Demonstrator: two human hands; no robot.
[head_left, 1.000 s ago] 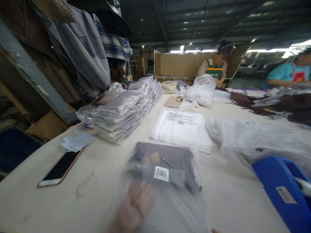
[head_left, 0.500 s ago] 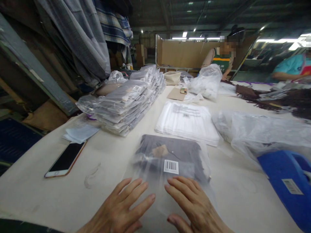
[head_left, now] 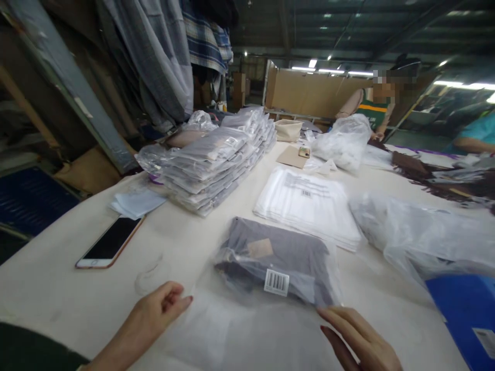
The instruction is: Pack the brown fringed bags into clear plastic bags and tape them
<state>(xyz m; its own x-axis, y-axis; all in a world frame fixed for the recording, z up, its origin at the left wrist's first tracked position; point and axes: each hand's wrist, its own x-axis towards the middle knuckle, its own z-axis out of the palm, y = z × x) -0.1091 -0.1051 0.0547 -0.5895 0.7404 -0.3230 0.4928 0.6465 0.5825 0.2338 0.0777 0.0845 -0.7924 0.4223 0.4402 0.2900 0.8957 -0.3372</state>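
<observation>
Fingers curl on my left hand (head_left: pixel 154 312), part slightly on my right hand (head_left: pixel 365 337); I can't tell whether either pinches the bag (head_left: pixel 247 322). It's at six o'clock, hands at its eight and four: best tension both sides evenly.

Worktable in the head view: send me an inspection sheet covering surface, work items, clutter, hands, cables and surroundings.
Surface: pale tabletop, faint curved mark
Work items: folded grey fabric in clear bag, barcode label facing up
Clutter: phone, pale sheets, bagged stack, blue object
Hands: left hand and right hand by the bag's sides; grip unclear
Cables: nothing seen
Surroundings: hanging plaid cloth, person in green apron
</observation>
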